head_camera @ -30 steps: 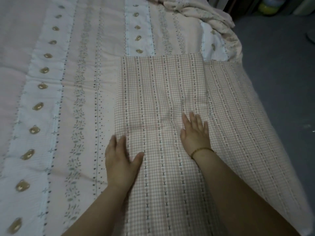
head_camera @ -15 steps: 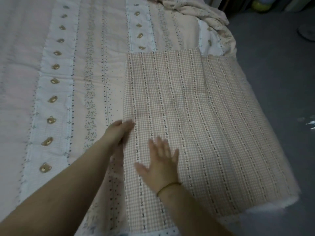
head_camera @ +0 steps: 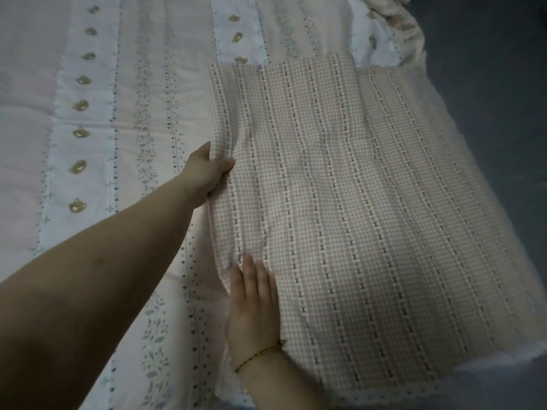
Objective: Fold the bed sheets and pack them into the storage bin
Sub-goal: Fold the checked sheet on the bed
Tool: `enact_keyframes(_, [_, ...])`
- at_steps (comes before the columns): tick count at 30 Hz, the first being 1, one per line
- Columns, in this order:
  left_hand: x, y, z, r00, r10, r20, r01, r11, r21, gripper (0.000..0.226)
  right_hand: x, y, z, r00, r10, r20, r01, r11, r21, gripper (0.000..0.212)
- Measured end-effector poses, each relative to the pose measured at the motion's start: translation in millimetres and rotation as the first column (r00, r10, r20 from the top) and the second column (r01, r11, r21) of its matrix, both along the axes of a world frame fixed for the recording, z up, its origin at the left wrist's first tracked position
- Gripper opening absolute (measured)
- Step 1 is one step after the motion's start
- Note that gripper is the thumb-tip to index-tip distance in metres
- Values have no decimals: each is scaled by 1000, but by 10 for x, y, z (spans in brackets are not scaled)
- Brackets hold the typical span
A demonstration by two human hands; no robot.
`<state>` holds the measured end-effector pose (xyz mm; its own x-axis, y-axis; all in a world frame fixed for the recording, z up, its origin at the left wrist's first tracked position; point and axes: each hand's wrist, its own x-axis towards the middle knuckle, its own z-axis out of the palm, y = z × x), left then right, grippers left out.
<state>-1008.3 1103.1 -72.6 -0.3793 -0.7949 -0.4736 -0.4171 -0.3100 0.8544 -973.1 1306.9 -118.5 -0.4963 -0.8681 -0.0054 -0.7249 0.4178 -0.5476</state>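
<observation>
A folded checked bed sheet, pink and white with dark stitched stripes, lies flat on the bed's right side, its right part hanging over the bed's edge. My left hand is shut on the sheet's left edge, pinching a bunch of cloth halfway up. My right hand, with a thin bracelet at the wrist, lies flat with fingers together on the sheet's near left corner.
Under the sheet a pale quilt with bear motifs and floral stripes covers the bed. A crumpled cream cloth lies at the far right corner. Grey floor runs along the bed's right side.
My left hand has gone from resting at the sheet's left edge to gripping it. My right hand slid left and nearer, to the sheet's near left corner. The view shifted closer.
</observation>
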Motion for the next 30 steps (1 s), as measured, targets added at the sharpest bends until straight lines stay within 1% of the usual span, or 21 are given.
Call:
enact_keyframes(1, [-4,11,82,999,-3,-39,3,1000,7,31,-14,37,-1,999,-7,-37,4,997,-71,42])
enact_keyframes(2, [-14,25,190,997,-8,-79,8,1000,2,29,-54,48,85,1000,3,-15,-4,997,-73,39])
enact_keyframes(3, [-26,34,308,993,-14,-114,12,1000,-11,27,-66,65,149,999,-26,-26,22,992,-128,38])
enact_keyframes(4, [-45,29,449,989,-20,-148,16,999,-35,25,-94,56,271,999,-25,-32,20,991,-134,41])
enact_keyframes(7, [-30,-34,937,969,-54,-243,26,993,-117,23,-30,-70,637,992,-26,-122,-7,965,-263,38])
enact_keyframes(9, [56,-143,1233,954,-60,-293,14,988,-155,24,66,-189,875,992,-2,-123,-39,944,-327,44])
enact_keyframes(10, [155,-221,1396,950,-53,-309,-1,985,-173,24,151,-285,1046,995,30,-91,-57,948,-314,48])
enact_keyframes(12, [456,-415,1669,944,-50,-326,-19,978,-206,23,411,-519,1370,993,47,-109,-79,946,-315,52])
enact_keyframes(15, [1077,-737,1855,950,-23,-310,-55,969,-241,25,926,-846,1587,987,103,-126,-140,933,-331,52])
enact_keyframes(17, [1605,-989,1823,963,11,-271,-82,964,-254,27,1350,-1080,1596,977,194,-93,-211,943,-256,48])
enact_keyframes(19, [2223,-1236,1680,976,59,-209,-113,961,-253,22,1895,-1320,1492,963,268,-3,-266,955,-131,49])
enact_keyframes(21, [2733,-1477,1422,988,112,-108,-135,962,-237,24,2349,-1528,1354,947,293,133,-294,956,-6,52])
enact_keyframes(22, [2961,-1593,1241,990,131,-42,-137,967,-216,28,2527,-1617,1287,937,308,165,-318,947,39,52])
enact_keyframes(23, [3169,-1678,1048,989,142,33,-133,972,-192,30,2696,-1713,1153,918,354,182,-374,923,90,51])
enact_keyframes(24, [3341,-1746,842,982,157,106,-138,977,-162,33,2815,-1787,997,882,443,162,-466,871,153,49])
enact_keyframes(25, [3498,-1777,638,971,174,163,-155,980,-124,37,2889,-1827,865,827,497,265,-556,794,246,50])
enact_keyframes(26, [3621,-1775,449,961,201,191,-189,979,-76,44,2941,-1828,761,790,502,353,-607,723,329,52])
enact_keyframes(28, [3854,-1719,134,952,256,167,-264,964,28,52,3039,-1806,545,794,492,358,-609,643,465,60])
enact_keyframes(30, [4040,-1663,-77,953,274,125,-289,950,116,50,3138,-1782,394,802,513,306,-593,624,509,68])
